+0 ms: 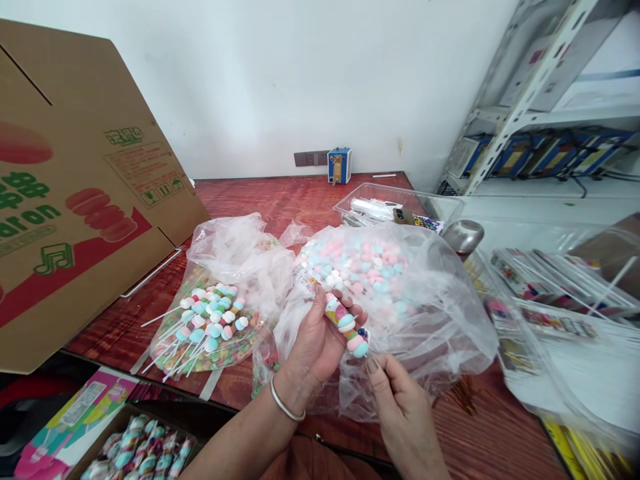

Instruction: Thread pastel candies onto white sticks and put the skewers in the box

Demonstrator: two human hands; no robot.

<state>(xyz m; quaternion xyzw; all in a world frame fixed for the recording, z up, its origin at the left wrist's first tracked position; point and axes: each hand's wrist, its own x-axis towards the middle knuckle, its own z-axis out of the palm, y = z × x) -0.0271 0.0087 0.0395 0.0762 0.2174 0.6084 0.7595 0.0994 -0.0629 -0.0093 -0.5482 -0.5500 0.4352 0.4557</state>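
Observation:
My left hand (317, 340), with a bangle at the wrist, is closed round a marshmallow skewer (346, 323) that seems to be in a clear printed wrapper. My right hand (400, 400) pinches at the lower end of this skewer; the fingers cover what exactly is between them. Behind the hands lies a big clear bag of pink, blue and white marshmallows (370, 260). To the left, a pile of marshmallow skewers (213, 317) with white sticks rests on another bag of small coloured candies (227, 353).
A large cardboard carton (90, 167) stands at the left. Below it, a box holds wrapped skewers (145, 447). A clear tray (345, 200) and a silver rounded object (464, 237) are at the back right. Clear bins with flat packs (545, 273) stand right, beside a shelf (525, 120).

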